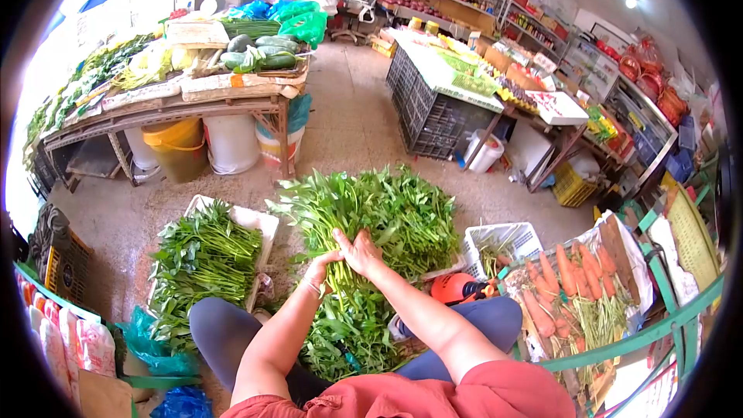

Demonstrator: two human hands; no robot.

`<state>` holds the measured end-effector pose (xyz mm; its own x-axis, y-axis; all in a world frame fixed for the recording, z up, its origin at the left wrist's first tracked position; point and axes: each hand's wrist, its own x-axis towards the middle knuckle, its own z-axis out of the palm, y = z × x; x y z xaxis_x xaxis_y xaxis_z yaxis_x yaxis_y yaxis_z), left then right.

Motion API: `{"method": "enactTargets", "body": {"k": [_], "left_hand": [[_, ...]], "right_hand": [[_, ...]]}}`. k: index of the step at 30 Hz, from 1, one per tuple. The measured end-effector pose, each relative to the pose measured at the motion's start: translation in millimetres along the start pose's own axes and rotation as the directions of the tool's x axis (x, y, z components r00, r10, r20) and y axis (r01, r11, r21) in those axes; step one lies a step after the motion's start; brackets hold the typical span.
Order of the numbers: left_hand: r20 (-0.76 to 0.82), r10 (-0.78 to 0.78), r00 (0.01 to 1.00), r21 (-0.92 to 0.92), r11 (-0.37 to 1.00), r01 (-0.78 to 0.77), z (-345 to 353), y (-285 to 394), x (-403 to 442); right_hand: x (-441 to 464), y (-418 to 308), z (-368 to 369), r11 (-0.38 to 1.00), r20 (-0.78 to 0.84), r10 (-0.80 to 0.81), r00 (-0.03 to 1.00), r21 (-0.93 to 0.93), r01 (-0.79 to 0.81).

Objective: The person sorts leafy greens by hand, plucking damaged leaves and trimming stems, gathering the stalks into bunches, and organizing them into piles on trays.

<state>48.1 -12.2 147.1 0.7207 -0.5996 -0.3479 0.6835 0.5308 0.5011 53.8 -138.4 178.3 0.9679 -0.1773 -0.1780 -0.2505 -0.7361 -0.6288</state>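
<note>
My left hand [323, 268] and my right hand [361, 252] are close together, both closed around the stems of a bunch of leafy greens [319, 205]. Its leaves fan out beyond my hands, and some of my fingers are hidden among the stems. Behind and to the right of the bunch lies a big pile of the same greens [414, 217]. More loose greens [348, 340] lie between my legs under my forearms. At the left, a white foam box [263, 224] holds another heap of greens [209, 259] with stems pointing right.
To my right are a white plastic basket [503, 236] with stem scraps, an orange and black object [457, 288], and carrots [576, 275] with their tops. A green metal rail [619, 348] curves beside me. Vegetable tables [166, 101] and crates [433, 108] stand ahead.
</note>
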Motion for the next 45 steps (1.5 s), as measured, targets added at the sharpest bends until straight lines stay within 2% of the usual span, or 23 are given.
{"method": "enactTargets", "body": {"k": [2, 5, 7, 9, 11, 13, 15, 17, 19, 20, 24, 28, 31, 32, 33, 35, 36, 39, 40, 41, 43, 44, 45], "left_hand": [[-0.008, -0.001, 1.000, 0.010, 1.000, 0.001, 0.6, 0.4, -0.7], [-0.003, 0.070, 0.998, -0.030, 0.997, -0.070, 3.7, 0.5, -5.8], [-0.033, 0.130, 0.991, -0.052, 0.990, -0.131, 13.2, 3.0, -14.1], [0.017, 0.160, 0.987, -0.104, 0.982, -0.158, -7.1, -1.3, 5.0], [-0.027, 0.159, 0.987, -0.102, 0.982, -0.161, -0.1, 5.0, -7.6], [0.004, 0.154, 0.988, -0.145, 0.978, -0.152, 7.7, 13.4, -24.5], [-0.317, 0.223, 0.922, 0.075, 0.975, -0.211, 37.7, 27.5, -71.1], [-0.088, 0.195, 0.977, -0.125, 0.971, -0.205, 2.5, 24.3, -36.6], [-0.117, 0.315, 0.942, -0.153, 0.931, -0.330, 14.5, 30.3, -58.4], [0.009, 0.299, 0.954, -0.246, 0.926, -0.287, 8.7, 32.2, -56.1], [0.064, 0.317, 0.946, -0.277, 0.916, -0.289, -1.3, 34.6, -56.0], [-0.041, 0.320, 0.947, -0.122, 0.939, -0.322, -9.0, 29.9, -49.5], [-0.037, 0.378, 0.925, -0.078, 0.922, -0.380, -22.5, 25.5, -30.9], [0.029, 0.390, 0.920, -0.127, 0.915, -0.384, -25.5, 23.1, -26.0], [-0.042, 0.381, 0.923, -0.051, 0.922, -0.383, -6.6, 28.0, -50.3], [-0.003, 0.331, 0.944, -0.102, 0.939, -0.330, -17.8, 26.5, -35.1], [-0.052, 0.357, 0.933, -0.037, 0.933, -0.359, -11.7, 28.7, -40.7], [0.007, 0.317, 0.948, -0.112, 0.943, -0.315, -23.3, 25.6, -22.5], [0.035, 0.310, 0.950, -0.124, 0.945, -0.304, -23.5, 24.4, -20.6], [-0.012, 0.249, 0.968, 0.005, 0.969, -0.249, -27.0, 25.6, -18.5], [-0.011, 0.293, 0.956, 0.125, 0.949, -0.289, -15.4, 20.9, -23.6], [-0.077, 0.253, 0.964, 0.290, 0.931, -0.221, -23.7, 17.8, -15.8], [-0.040, 0.278, 0.960, 0.469, 0.853, -0.227, -31.8, 15.9, -6.9]], "right_hand": [[-5.6, -5.7, 0.5, 1.000, -0.106, -0.021, 0.994, -0.018, 0.019], [-12.9, -20.6, -6.6, 0.994, -0.076, -0.049, 0.996, -0.106, 0.041], [-15.7, -31.6, -0.7, 0.979, -0.250, -0.135, 0.959, -0.181, 0.091], [-18.4, -42.7, -2.4, 0.970, -0.251, -0.147, 0.957, -0.228, 0.089], [-14.6, -49.0, 2.3, 0.958, -0.240, -0.125, 0.963, -0.282, 0.054], [-22.2, -65.9, -5.3, 0.944, -0.143, -0.096, 0.985, -0.327, 0.044], [-16.2, -69.7, 6.3, 0.956, -0.186, -0.091, 0.978, -0.290, 0.034], [-9.5, -72.7, 15.2, 0.961, -0.198, -0.108, 0.974, -0.271, 0.052], [-16.4, -85.3, 17.9, 0.968, -0.218, -0.150, 0.964, -0.231, 0.098], [-15.4, -85.8, 21.8, 0.966, -0.227, -0.184, 0.956, -0.222, 0.133], [-14.6, -84.6, 29.6, 0.973, -0.233, -0.197, 0.952, -0.163, 0.162], [-13.3, -78.1, 31.2, 0.982, -0.187, -0.175, 0.967, -0.100, 0.158], [-7.1, -73.8, 31.8, 0.990, -0.132, -0.124, 0.983, -0.077, 0.115], [-6.2, -71.5, 32.3, 0.992, -0.134, -0.127, 0.983, -0.030, 0.124], [-1.8, -68.4, 31.7, 0.995, -0.133, -0.091, 0.987, 0.028, 0.096], [-4.7, -65.5, 17.8, 0.905, -0.009, -0.097, 0.995, 0.414, 0.092], [-10.3, -68.2, 8.6, 0.824, 0.026, -0.113, 0.993, 0.562, 0.079], [-23.7, -61.6, -13.2, 0.778, -0.102, -0.044, 0.994, 0.620, 0.098], [-17.6, -50.0, -14.1, 0.694, -0.123, -0.088, 0.988, 0.704, 0.150], [-16.5, -40.5, -15.1, 0.731, -0.160, 0.071, 0.985, 0.680, 0.058], [5.2, -7.4, -13.3, 0.599, 0.023, -0.093, 0.995, 0.800, 0.037], [11.8, 5.5, -13.6, 0.532, 0.156, -0.109, 0.982, 0.844, -0.075], [12.2, 4.7, -17.7, 0.458, 0.278, -0.124, 0.953, 0.867, -0.194]]}}
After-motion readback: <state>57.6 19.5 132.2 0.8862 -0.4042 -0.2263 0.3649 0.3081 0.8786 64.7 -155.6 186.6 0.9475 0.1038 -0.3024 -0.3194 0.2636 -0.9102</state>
